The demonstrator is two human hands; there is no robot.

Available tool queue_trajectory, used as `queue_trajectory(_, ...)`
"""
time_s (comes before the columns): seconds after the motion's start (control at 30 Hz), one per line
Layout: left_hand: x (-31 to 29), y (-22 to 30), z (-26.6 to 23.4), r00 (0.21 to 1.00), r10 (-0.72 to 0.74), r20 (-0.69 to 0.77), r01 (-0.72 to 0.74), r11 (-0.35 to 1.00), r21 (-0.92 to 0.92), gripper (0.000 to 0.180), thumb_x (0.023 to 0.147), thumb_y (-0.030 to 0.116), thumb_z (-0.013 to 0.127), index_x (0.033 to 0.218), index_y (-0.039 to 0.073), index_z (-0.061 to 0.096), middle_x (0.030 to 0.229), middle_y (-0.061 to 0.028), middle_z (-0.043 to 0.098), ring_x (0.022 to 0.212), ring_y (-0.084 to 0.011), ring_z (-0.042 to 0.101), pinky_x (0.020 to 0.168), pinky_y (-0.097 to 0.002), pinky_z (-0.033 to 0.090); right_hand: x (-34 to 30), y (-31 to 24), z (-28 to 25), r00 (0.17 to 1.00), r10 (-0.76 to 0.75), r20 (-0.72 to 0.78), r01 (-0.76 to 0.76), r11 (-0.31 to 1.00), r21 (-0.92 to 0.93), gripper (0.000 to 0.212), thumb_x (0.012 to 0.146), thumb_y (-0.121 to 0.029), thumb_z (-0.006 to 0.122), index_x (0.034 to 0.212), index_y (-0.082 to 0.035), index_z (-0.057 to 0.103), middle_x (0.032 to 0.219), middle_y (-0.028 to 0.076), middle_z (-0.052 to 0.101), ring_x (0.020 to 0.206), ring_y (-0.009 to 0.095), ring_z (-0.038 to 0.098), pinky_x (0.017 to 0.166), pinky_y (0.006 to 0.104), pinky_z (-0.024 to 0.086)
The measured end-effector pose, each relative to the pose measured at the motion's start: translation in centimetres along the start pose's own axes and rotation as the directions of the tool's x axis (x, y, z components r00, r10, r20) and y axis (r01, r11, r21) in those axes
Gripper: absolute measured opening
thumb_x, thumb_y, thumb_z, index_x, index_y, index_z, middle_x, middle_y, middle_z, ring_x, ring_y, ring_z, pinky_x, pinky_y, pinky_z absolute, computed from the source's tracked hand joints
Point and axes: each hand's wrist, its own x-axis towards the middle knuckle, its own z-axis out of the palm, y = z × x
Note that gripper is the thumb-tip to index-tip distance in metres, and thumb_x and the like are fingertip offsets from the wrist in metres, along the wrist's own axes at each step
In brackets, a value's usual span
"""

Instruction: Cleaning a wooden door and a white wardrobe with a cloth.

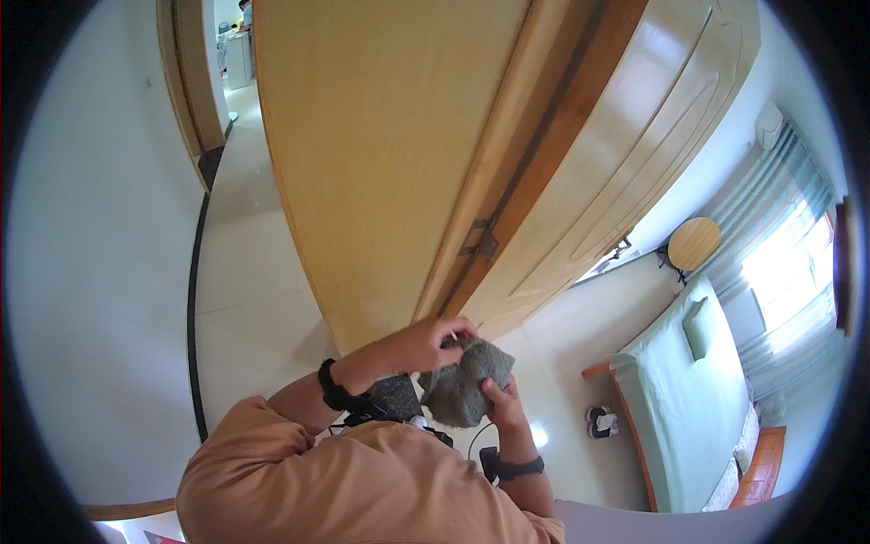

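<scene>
A grey cloth [470,381], folded into a thick bundle, is held in front of my body. My right hand [504,403] grips its right side, with the thumb on top and the other fingers hidden beneath. On the upper left edge, my left hand [437,345] has its fingers curled against the fabric. Both wrists wear black bands. Just beyond my hands stands a light wooden door frame [381,163] with an open wooden door [589,190] to its right; a metal hinge [482,241] joins them.
At right, a bed with a pale green sheet [671,408] stands beside a curtained window, with shoes [602,422] on the floor near it. A round wooden table [695,244] is farther back. A white wall [100,227] and a tiled passage [240,236] lie at left.
</scene>
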Motion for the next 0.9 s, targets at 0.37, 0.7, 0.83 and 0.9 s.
queue_trajectory(0.37,-0.7,0.9,-8.1,0.544,0.728,-0.417,0.048,0.470,0.882,0.037,0.075,0.002,0.055,0.112,0.007,0.057,0.120,-0.0110,0.055,0.109,-0.0301,0.052,0.088,-0.0401,0.044,7.8,-16.1,1.9,0.522,-0.846,0.110,0.435,0.153,-0.887,0.031,0.093,-0.009,0.048,0.122,0.003,0.049,0.118,0.019,0.056,0.106,0.033,0.056,0.090,0.0382,0.045)
queue_trajectory(0.7,0.9,-2.2,-8.3,0.591,0.799,-0.108,0.348,-0.132,0.928,0.036,0.087,0.021,0.052,0.122,0.023,0.056,0.137,-0.0003,0.047,0.129,-0.0242,0.037,0.100,-0.0348,0.036,16.4,-18.1,3.5,0.393,-0.731,0.558,0.350,-0.442,-0.826,0.069,0.083,-0.016,0.059,0.132,0.014,0.022,0.135,0.040,0.023,0.126,0.058,0.021,0.107,0.0548,0.019)
queue_trajectory(0.83,0.6,-2.3,-8.5,0.560,0.820,-0.116,0.394,-0.141,0.908,0.035,0.089,0.023,0.049,0.123,0.022,0.054,0.136,0.0012,0.046,0.128,-0.0223,0.038,0.098,-0.0321,0.037,16.9,-24.5,5.1,0.351,-0.744,0.568,0.339,-0.464,-0.818,0.072,0.085,-0.021,0.059,0.135,0.013,0.020,0.139,0.037,0.022,0.133,0.049,0.019,0.110,0.0480,0.016)
queue_trajectory(0.9,0.2,-1.9,-8.6,0.574,0.809,-0.125,0.415,-0.156,0.896,0.036,0.088,0.024,0.048,0.124,0.023,0.054,0.136,0.0018,0.047,0.128,-0.0220,0.039,0.099,-0.0323,0.037,17.8,-29.5,7.1,0.311,-0.793,0.524,0.450,-0.363,-0.816,0.069,0.086,-0.021,0.058,0.135,0.011,0.021,0.139,0.033,0.025,0.132,0.051,0.018,0.109,0.0517,0.016)
